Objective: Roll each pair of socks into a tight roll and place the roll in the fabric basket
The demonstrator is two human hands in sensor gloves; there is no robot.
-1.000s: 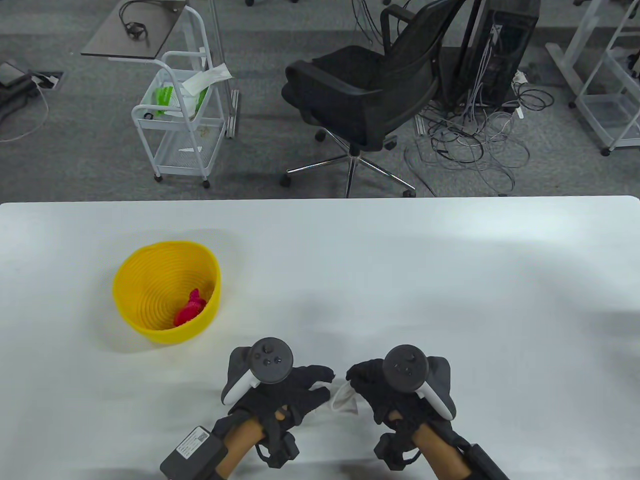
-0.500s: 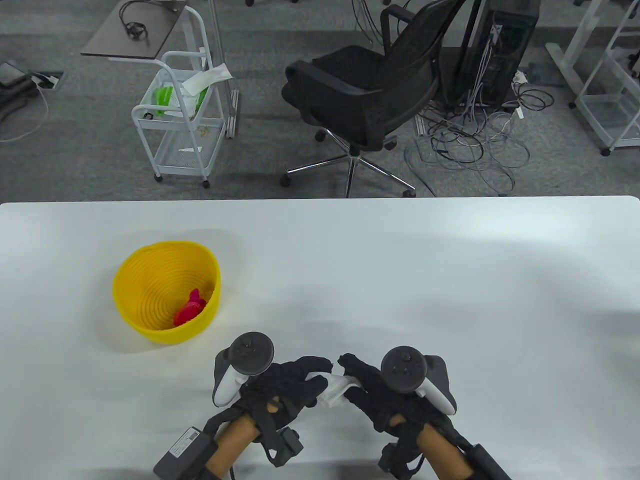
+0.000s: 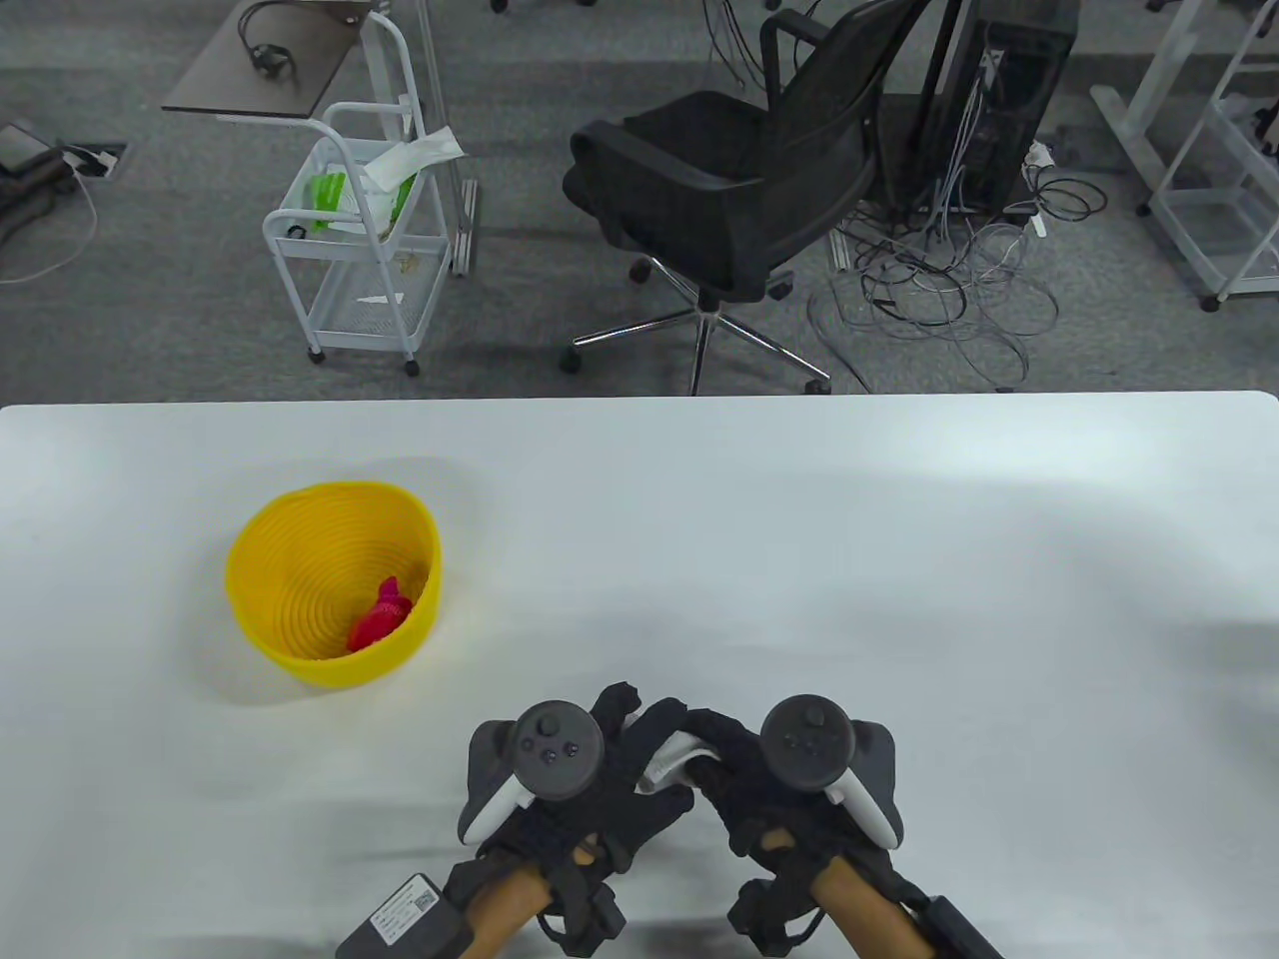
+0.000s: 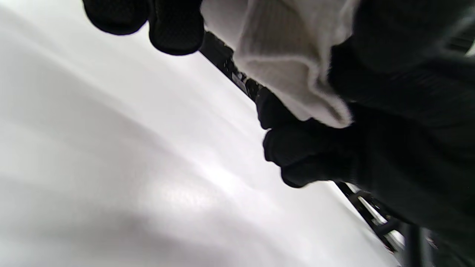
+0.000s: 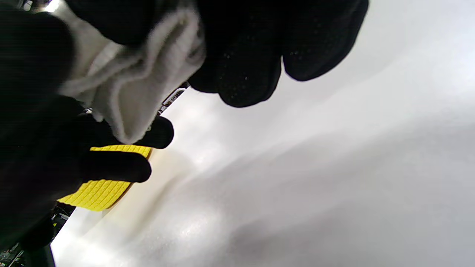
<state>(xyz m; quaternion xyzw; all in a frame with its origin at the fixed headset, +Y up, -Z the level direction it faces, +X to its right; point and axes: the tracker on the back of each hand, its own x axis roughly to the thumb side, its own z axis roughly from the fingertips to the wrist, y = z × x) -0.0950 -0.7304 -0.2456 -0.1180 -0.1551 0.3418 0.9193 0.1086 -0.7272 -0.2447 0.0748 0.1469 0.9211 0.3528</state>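
Over a white table [image 3: 899, 559], left hand [image 3: 600, 789] and right hand [image 3: 759, 789] both curl around a white sock [image 3: 671, 757], basket [image 3: 300, 639] nearby

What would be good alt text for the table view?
Both gloved hands, left hand and right hand, hold white socks between them above the white table. A yellow basket to the left holds a red sock roll.
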